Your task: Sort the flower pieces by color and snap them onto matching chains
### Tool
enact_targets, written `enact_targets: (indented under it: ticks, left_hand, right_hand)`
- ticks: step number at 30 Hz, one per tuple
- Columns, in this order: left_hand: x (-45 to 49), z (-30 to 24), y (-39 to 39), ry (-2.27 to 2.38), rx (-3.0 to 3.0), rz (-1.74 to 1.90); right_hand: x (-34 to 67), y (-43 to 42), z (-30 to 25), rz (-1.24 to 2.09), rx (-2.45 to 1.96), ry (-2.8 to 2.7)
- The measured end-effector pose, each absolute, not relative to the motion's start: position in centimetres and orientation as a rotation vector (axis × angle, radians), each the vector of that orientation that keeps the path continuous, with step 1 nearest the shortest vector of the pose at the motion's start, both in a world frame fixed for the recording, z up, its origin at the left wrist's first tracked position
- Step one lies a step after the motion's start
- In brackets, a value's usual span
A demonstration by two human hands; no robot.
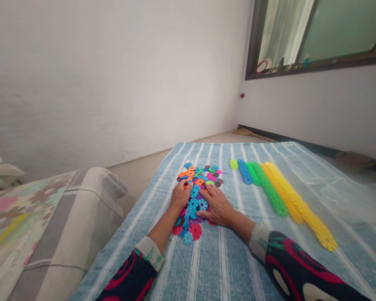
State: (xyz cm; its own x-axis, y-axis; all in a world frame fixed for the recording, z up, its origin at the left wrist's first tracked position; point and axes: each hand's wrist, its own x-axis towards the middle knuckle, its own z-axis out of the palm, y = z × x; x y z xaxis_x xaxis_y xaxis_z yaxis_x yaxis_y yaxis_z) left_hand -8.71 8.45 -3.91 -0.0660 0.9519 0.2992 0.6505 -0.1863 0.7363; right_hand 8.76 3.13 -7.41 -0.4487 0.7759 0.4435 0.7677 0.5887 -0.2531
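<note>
A loose pile of coloured plastic snowflake discs (196,184) lies on a blue striped cloth (222,259). My left hand (181,195) rests flat on the pile's left side, fingers stretched toward the orange discs. My right hand (217,205) lies flat on the pile's right side, fingers spread over blue and pink discs. Neither hand holds a disc. To the right lie sorted rows of joined discs: a short blue row (245,171), a green row (268,189) and a long yellow row (297,205).
A clear plastic sheet (332,188) covers the cloth's right part. A folded grey and patterned blanket (65,225) sits at the left. Bare floor (144,167) and white walls lie beyond, with a window (316,33) at the upper right.
</note>
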Motion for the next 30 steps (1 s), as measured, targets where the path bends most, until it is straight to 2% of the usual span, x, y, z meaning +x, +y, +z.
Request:
enact_targets:
  ticks: [9,13,21,30]
  left_hand:
    - [-9.6,-4.0,9.1,1.517,1.706,1.213]
    - [-10.8,-3.9,9.5,1.599,1.623,1.276]
    - [-13.6,-4.6,10.3,1.822,1.574,1.41]
    - [-14.3,-5.3,10.2,1.752,1.555,1.407]
  right_hand:
    - [7.7,3.1,-6.5,0.065,-1.044,-2.238]
    - [8.7,2.4,-5.9,0.109,-0.901,-2.155]
    - [10.8,7.6,-6.7,-0.025,-1.401,-1.986]
    - [10.4,8.7,-6.1,0.007,-1.553,-2.161]
